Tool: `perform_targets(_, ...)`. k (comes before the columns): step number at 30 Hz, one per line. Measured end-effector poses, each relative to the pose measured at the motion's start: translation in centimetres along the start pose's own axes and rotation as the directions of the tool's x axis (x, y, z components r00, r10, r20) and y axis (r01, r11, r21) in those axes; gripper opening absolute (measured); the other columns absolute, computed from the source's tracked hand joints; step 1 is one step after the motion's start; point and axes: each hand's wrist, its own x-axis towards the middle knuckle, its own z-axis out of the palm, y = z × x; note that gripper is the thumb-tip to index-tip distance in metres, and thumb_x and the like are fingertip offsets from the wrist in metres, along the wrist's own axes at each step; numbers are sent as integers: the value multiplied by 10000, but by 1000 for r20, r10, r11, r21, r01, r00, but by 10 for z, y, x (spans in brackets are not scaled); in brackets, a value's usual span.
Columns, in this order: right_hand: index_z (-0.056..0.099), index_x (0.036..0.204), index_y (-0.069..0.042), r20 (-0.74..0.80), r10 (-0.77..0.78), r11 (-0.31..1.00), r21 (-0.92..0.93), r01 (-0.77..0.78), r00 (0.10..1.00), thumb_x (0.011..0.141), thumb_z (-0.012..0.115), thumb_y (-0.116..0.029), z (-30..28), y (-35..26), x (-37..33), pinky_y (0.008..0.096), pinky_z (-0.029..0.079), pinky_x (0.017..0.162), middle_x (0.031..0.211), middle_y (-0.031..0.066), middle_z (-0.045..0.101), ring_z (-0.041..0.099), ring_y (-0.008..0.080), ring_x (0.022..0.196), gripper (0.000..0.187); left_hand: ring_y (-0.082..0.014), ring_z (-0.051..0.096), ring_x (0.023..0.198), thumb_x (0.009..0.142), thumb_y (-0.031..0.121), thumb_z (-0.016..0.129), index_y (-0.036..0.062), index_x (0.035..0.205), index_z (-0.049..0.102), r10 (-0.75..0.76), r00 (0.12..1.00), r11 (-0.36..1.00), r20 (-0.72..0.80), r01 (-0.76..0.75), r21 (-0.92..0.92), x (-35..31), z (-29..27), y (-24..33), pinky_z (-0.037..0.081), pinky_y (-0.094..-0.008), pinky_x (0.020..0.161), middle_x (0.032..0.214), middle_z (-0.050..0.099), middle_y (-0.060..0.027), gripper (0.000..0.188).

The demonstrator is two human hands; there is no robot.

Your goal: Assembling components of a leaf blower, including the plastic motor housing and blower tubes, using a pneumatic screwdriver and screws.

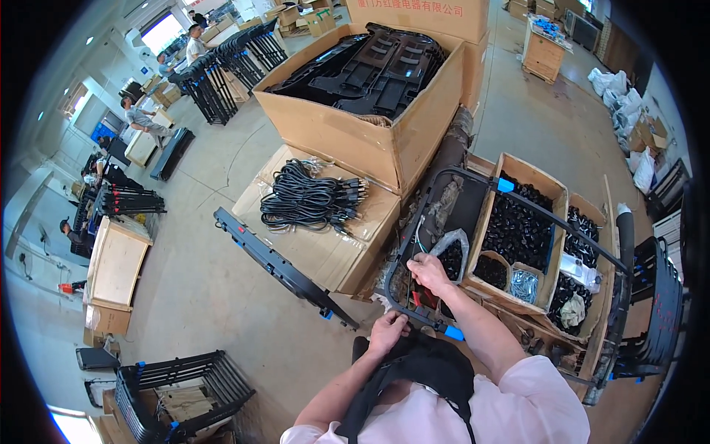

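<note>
A black tubular frame point(473, 177) with blue tape at two places lies in front of me, over a bench. My left hand point(387, 333) is closed at the frame's rounded near corner, its fingertips against or just below the tube; what they pinch is hidden. Further up, my right hand point(429, 272) is closed in a pinch inside the frame's outline. Thin pale and green wire point(419, 240) shows just above its fingertips and seems to run into them. Red-handled pliers or a similar tool point(423, 299) rest between my hands, partly covered.
Wooden bins hold black plastic parts point(521, 214) and a bag of screws point(524, 284). Black cables point(310, 196) lie bundled on a carton point(355, 263). Behind it, an open box point(325, 140) contains black covers. A long black part point(277, 263) leans at the carton. Several people work far left.
</note>
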Motion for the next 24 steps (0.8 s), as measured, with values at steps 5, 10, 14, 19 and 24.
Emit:
perform_targets(5,757,957,17,181,12,979,-201,25,983,943,697,-270,-52,-17,-2,289,506,553,759,76,720,632,121,595,293,-175,718,799,1047,184,617,-39,1045,693,15,999,999,-37,-17,-45,-4,-1,-1,609,-312,771,899,731,-104,235)
perform_targets(10,805,964,-121,-206,-147,716,-697,-40,967,842,689,-232,-124,-7,8,486,585,828,949,164,767,736,380,917,202,-184,705,808,1064,171,588,-54,1050,675,12,1000,998,-20,-13,-59,-5,3,5,606,-320,786,912,719,-117,242)
perform_targets(14,779,944,-99,75,-221,485,-857,176,972,847,723,-228,-118,4,7,496,579,832,944,158,767,737,366,939,171,-180,703,814,1064,171,590,-42,1049,678,11,1000,996,-15,-12,-90,-3,1,2,603,-316,796,915,720,-112,231)
perform_targets(19,731,1088,-76,118,-303,407,-881,241,945,840,774,-236,-93,13,14,508,559,875,1004,188,755,720,395,999,299,-173,703,813,1060,162,593,-22,1050,677,-10,1000,992,-20,7,-128,3,-1,0,597,-309,790,915,728,-110,203)
perform_targets(24,720,1071,-73,196,-439,356,-858,370,877,907,720,-262,-97,25,18,538,545,867,1021,203,735,702,412,989,251,-164,720,784,1047,214,603,-13,1033,702,23,1000,996,-8,-23,-85,10,-1,-16,594,-315,761,898,755,-101,248)
